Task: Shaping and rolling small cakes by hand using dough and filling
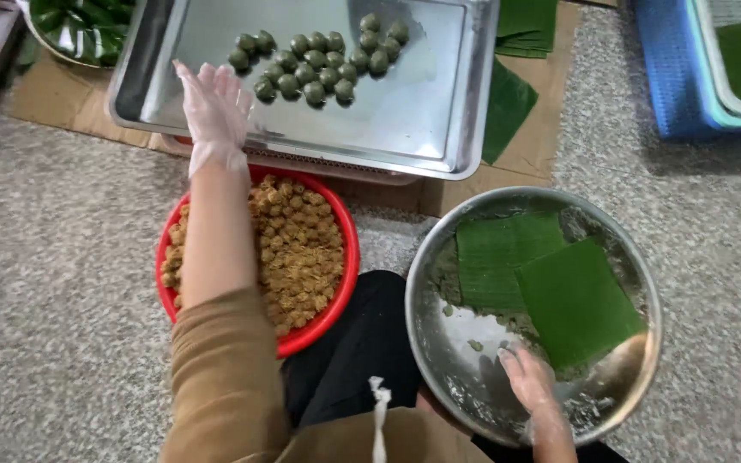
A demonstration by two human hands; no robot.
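Nearest the camera, at the lower right, the person's right hand (527, 377) in a thin clear glove rests inside a wide steel bowl (439, 257), fingers loosely curled on the floured bottom; whether it grips anything cannot be told. Two green leaf squares (576, 300) lie overlapped in that bowl, just beyond the hand. To the left, touching the person's dark lap, sits a red bowl (346, 266) heaped with small golden-brown filling balls (298, 249). The left forearm in a tan sleeve crosses above it, and the gloved left hand (214, 107) reaches, fingers spread and empty, over the near left corner of a steel tray (439, 129). A cluster of dark green dough balls (319, 60) sits toward the tray's far edge, well apart from that hand. The sleeve passing so low over the red bowl could brush fillings out, and the tray, perched on a crate, might tip if its near edge is pressed. Farther off lie stacked leaves (525, 26), a bowl of greens (79, 30) at the far left, and a blue crate (671, 77) at the far right.
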